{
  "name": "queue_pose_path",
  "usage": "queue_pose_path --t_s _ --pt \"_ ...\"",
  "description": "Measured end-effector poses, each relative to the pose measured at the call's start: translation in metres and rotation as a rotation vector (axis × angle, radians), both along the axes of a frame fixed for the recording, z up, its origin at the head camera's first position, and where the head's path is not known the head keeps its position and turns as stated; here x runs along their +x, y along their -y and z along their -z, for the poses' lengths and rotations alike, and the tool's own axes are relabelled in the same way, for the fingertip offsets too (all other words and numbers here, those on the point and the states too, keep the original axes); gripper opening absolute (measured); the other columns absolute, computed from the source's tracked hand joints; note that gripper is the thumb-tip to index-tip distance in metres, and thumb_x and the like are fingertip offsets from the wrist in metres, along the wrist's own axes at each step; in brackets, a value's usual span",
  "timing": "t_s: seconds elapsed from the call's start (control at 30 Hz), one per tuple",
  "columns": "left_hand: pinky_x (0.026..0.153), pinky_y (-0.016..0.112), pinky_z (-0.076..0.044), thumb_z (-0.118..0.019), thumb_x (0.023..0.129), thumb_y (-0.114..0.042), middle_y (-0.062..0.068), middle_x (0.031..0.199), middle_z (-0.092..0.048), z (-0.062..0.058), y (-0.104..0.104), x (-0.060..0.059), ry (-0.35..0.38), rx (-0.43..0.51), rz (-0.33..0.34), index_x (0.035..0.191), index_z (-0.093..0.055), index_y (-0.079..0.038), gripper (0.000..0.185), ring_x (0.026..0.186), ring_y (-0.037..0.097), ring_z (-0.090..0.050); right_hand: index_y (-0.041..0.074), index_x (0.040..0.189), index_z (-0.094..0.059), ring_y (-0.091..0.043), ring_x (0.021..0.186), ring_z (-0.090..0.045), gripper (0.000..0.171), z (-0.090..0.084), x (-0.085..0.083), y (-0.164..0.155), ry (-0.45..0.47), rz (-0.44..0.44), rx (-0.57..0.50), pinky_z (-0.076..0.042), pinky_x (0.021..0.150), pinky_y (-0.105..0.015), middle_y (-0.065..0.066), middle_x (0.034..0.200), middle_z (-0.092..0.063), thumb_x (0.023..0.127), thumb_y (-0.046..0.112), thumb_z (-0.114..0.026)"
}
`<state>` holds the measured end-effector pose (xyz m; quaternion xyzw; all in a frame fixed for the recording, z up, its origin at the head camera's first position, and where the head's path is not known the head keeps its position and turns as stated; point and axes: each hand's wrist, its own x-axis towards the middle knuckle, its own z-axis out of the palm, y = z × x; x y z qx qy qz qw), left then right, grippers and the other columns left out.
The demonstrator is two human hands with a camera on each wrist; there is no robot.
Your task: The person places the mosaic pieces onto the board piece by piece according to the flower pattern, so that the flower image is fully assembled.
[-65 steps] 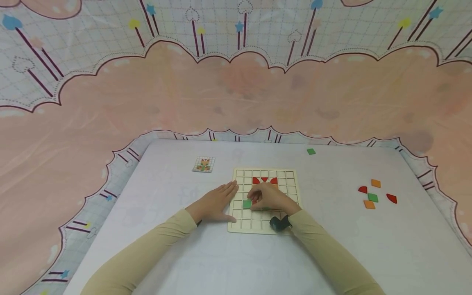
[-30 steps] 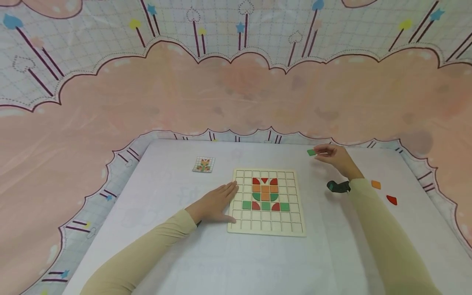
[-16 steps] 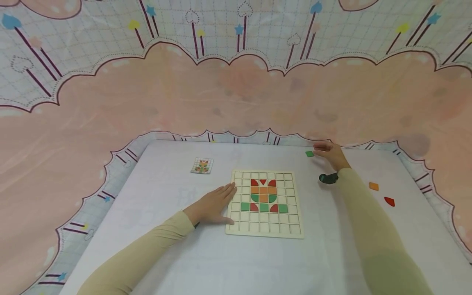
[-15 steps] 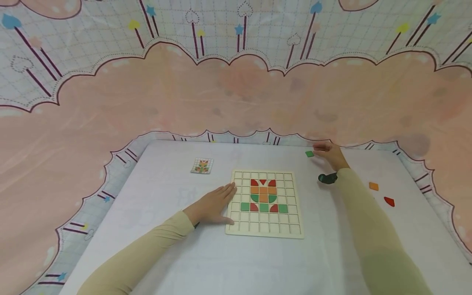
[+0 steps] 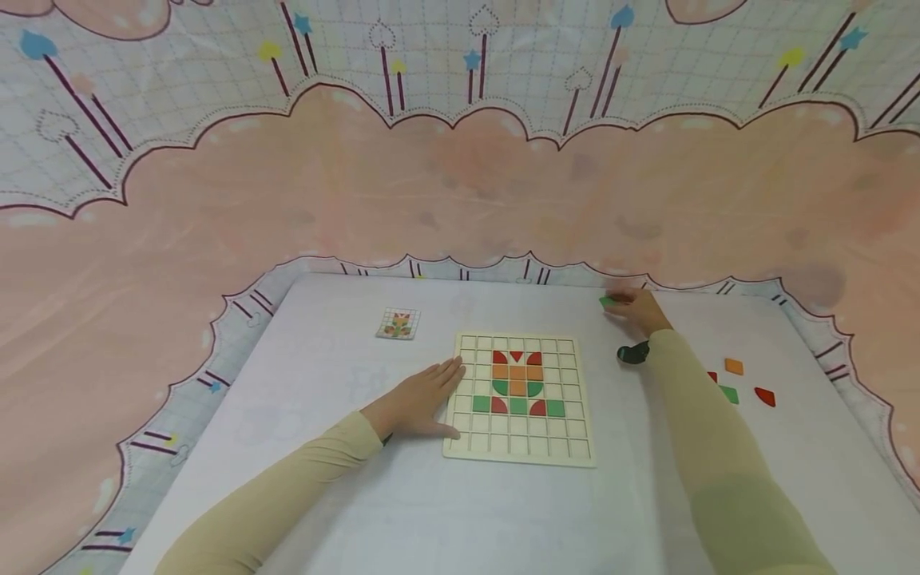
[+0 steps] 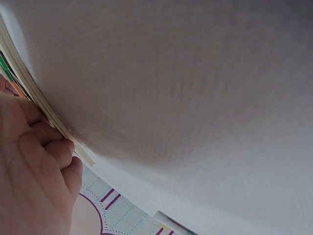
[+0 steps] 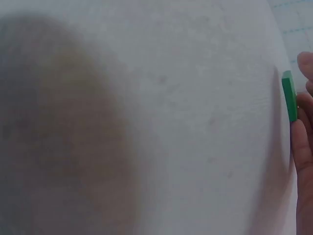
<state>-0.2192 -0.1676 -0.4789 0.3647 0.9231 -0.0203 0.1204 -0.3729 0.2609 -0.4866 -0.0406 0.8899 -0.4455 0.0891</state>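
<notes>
A pale square grid board (image 5: 519, 445) lies in the middle of the table, with red, orange and green tiles forming a flower-like figure in its cells. The left hand (image 5: 419, 402) rests on the board's left edge, fingers straight and thumb spread near the lower corner. In the left wrist view, the fingers (image 6: 58, 149) lie against the board's edge. At the back right, the right hand (image 5: 638, 311) pinches a green tile (image 7: 289, 96) at the table surface. Thumb and fingers touch it in the right wrist view, where most of the hand is out of frame.
A small pattern card (image 5: 398, 323) showing a similar figure lies at the back left. Loose pieces lie at the right: an orange tile (image 5: 733, 366), a red piece (image 5: 765, 397), and a green tile (image 5: 729, 394) and another red piece partly behind the right sleeve.
The right hand has left the board and reached to the green tile at the back right. Just now its fingers lowered onto that tile. The left hand stays on the board.
</notes>
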Motion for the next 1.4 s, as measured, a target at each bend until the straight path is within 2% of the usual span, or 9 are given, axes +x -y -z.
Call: queue_pose_path --t_s 0.13,0.27,0.5,0.67,0.9,1.07,1.23,1.4 --pt "0.119 0.038 -0.020 -0.045 0.080 -0.075 0.015 0.159 -0.008 0.001 -0.001 0.000 0.003 -0.004 0.002 0.150 -0.012 -0.001 0.107 0.147 0.026 -0.011 -0.006 0.130 -0.051 -0.038 0.123 -0.047 0.048 0.005 -0.002 -0.003 -0.001 -0.017 0.049 -0.034 0.109 -0.047 -0.028 0.135 -0.048 0.086 0.008 -0.065" --pt "0.119 0.037 -0.020 -0.045 0.080 -0.075 0.015 0.159 -0.008 0.001 -0.001 0.000 -0.002 -0.011 0.004 0.150 -0.012 -0.001 0.107 0.147 0.026 -0.011 -0.004 0.128 -0.054 -0.036 0.119 -0.049 0.045 0.008 -0.001 -0.005 0.014 -0.012 0.079 -0.037 0.106 -0.047 -0.026 0.133 -0.051 0.086 0.006 -0.064" --pt "0.119 0.037 -0.021 -0.045 0.080 -0.075 0.015 0.159 -0.009 0.002 0.000 -0.001 -0.007 -0.012 0.003 0.150 -0.012 -0.001 0.107 0.147 0.026 -0.012 -0.002 0.123 -0.058 -0.034 0.112 -0.053 0.038 0.010 0.002 -0.008 -0.011 -0.027 0.123 -0.041 0.101 -0.047 -0.025 0.126 -0.056 0.087 0.010 -0.064" --pt "0.119 0.037 -0.020 -0.047 0.080 -0.074 0.015 0.159 -0.009 0.001 0.000 -0.001 -0.001 -0.005 0.000 0.150 -0.013 -0.001 0.107 0.147 0.026 -0.012 -0.002 0.122 -0.059 -0.031 0.108 -0.054 0.038 0.011 0.004 -0.010 0.006 -0.031 0.126 -0.043 0.098 -0.044 -0.024 0.122 -0.058 0.087 0.011 -0.065" --pt "0.119 0.037 -0.021 -0.046 0.080 -0.074 0.015 0.159 -0.009 0.002 0.001 0.000 -0.011 -0.001 0.005 0.150 -0.013 -0.001 0.106 0.147 0.026 -0.012 -0.002 0.119 -0.061 -0.029 0.103 -0.054 0.038 0.008 0.005 -0.008 0.018 -0.043 0.203 -0.044 0.092 -0.039 -0.021 0.113 -0.061 0.084 0.012 -0.067" --pt "0.119 0.037 -0.021 -0.046 0.080 -0.074 0.015 0.159 -0.009 0.002 -0.001 -0.001 -0.007 -0.007 -0.001 0.150 -0.012 -0.002 0.106 0.147 0.026 -0.012 -0.001 0.116 -0.062 -0.027 0.096 -0.052 0.037 0.003 0.013 -0.005 0.043 -0.063 0.230 -0.043 0.085 -0.034 -0.016 0.105 -0.060 0.081 0.011 -0.069" --pt "0.119 0.037 -0.020 -0.047 0.080 -0.074 0.015 0.159 -0.009 0.003 -0.002 -0.002 -0.002 -0.009 -0.004 0.150 -0.013 -0.002 0.107 0.147 0.026 -0.012 -0.002 0.112 -0.063 -0.023 0.090 -0.053 0.035 0.001 0.026 -0.001 0.032 -0.118 0.191 -0.045 0.078 -0.026 -0.014 0.098 -0.061 0.079 0.008 -0.070" --pt "0.119 0.036 -0.019 -0.046 0.080 -0.075 0.014 0.159 -0.007 0.004 -0.002 -0.003 0.005 -0.010 -0.012 0.151 -0.012 -0.002 0.107 0.147 0.025 -0.011 -0.001 0.110 -0.063 -0.022 0.091 -0.053 0.034 -0.003 0.040 0.007 0.048 -0.140 0.158 -0.045 0.079 -0.026 -0.012 0.099 -0.059 0.077 0.005 -0.069"
